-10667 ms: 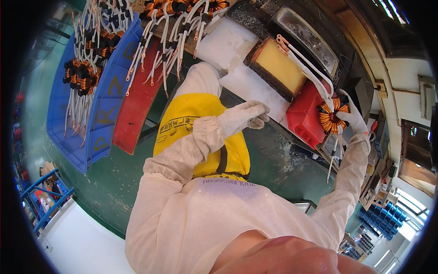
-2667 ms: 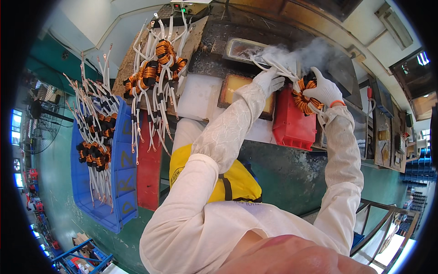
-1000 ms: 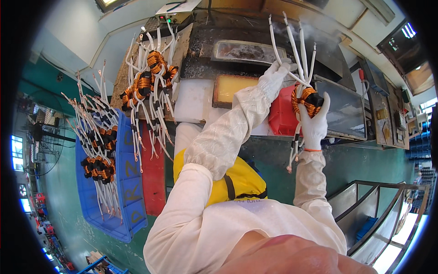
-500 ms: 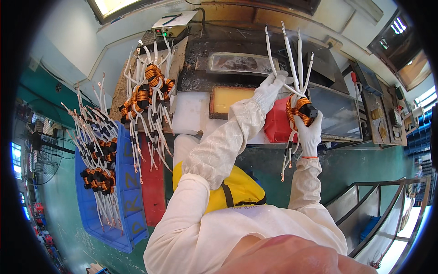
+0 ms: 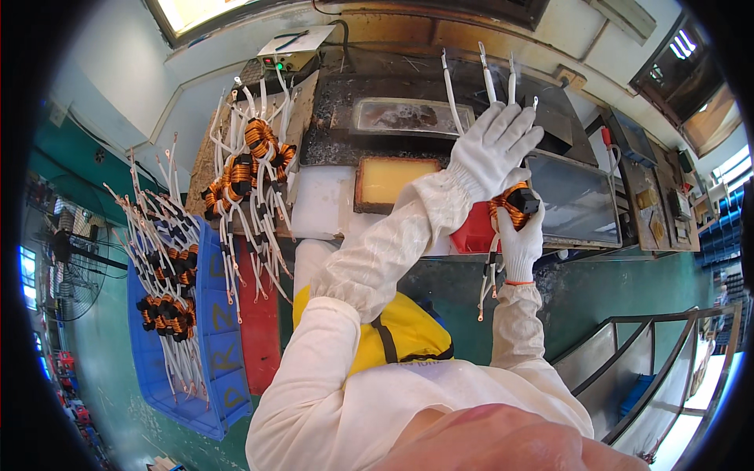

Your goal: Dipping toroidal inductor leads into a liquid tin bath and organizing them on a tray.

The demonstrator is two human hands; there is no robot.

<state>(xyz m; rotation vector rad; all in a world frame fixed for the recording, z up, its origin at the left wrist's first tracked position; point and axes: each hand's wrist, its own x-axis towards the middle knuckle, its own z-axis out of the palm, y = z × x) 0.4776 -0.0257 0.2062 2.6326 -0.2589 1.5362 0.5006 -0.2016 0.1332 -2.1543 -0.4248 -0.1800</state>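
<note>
My right hand (image 5: 521,245), in a white glove, grips a copper-wound toroidal coil (image 5: 510,202) with a black block on its side. White sleeved leads with bare tips, one being this lead (image 5: 450,90), rise from the coil towards the back of the bench. Other leads hang below it. My left hand (image 5: 495,149), also gloved, is open across the upright leads just above the coil, its fingers stretched out and hiding the leads' middle parts. Whether its palm presses on them I cannot tell. Behind my hands sits a red container (image 5: 473,231).
More coils (image 5: 261,137) with leads lie on a board at the left. A blue crate (image 5: 228,330) holds several others. On the bench are a yellow-filled tray (image 5: 400,182), a framed metal basin (image 5: 412,115) and a grey bin (image 5: 577,196). A metal rack (image 5: 628,345) stands lower right.
My left hand has let go of the left lead and moved right, its fingers now spread over the leads. The coil in my right hand has shifted slightly left.
</note>
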